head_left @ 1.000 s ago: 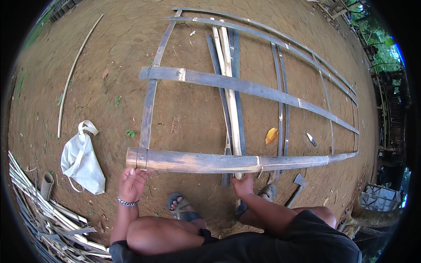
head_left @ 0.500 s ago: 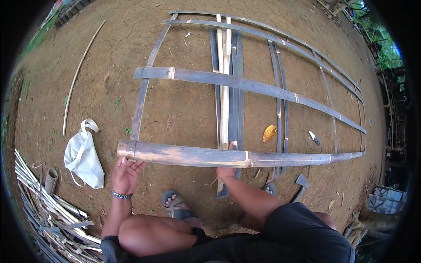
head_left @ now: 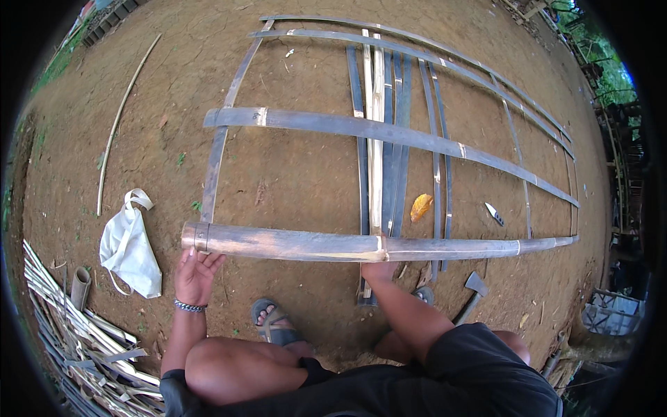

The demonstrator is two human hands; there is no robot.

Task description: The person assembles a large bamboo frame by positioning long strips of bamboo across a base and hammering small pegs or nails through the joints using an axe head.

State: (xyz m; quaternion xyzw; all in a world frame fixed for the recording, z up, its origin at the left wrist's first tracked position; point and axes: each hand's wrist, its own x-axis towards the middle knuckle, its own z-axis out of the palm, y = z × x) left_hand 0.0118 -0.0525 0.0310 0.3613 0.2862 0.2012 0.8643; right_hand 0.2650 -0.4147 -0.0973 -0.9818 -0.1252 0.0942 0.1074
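A thick half-round bamboo pole (head_left: 292,244) forms the near side of a flat bamboo frame on the ground. At its left end my left hand (head_left: 197,274) holds the underside, fingers curled against it and their tips partly hidden. My right hand (head_left: 379,271) reaches beneath the pole near its middle joint, its fingers covered by the pole. It is at the bundle of long bamboo slats (head_left: 377,167), some pale and some dark, that runs away from me under the frame's crosswise strips. The dark near end of a slat (head_left: 367,299) shows beside my right wrist.
A white cloth bag (head_left: 132,247) and a pile of split bamboo (head_left: 90,340) lie at left. A thin pole (head_left: 125,115) is beyond the bag. A knife (head_left: 494,213), a hatchet (head_left: 475,285) and a yellow leaf (head_left: 421,208) lie at right.
The slat bundle has slid right under the frame, and my right hand has shifted right with it. The frame's left end appears slightly farther left, along with my left hand.
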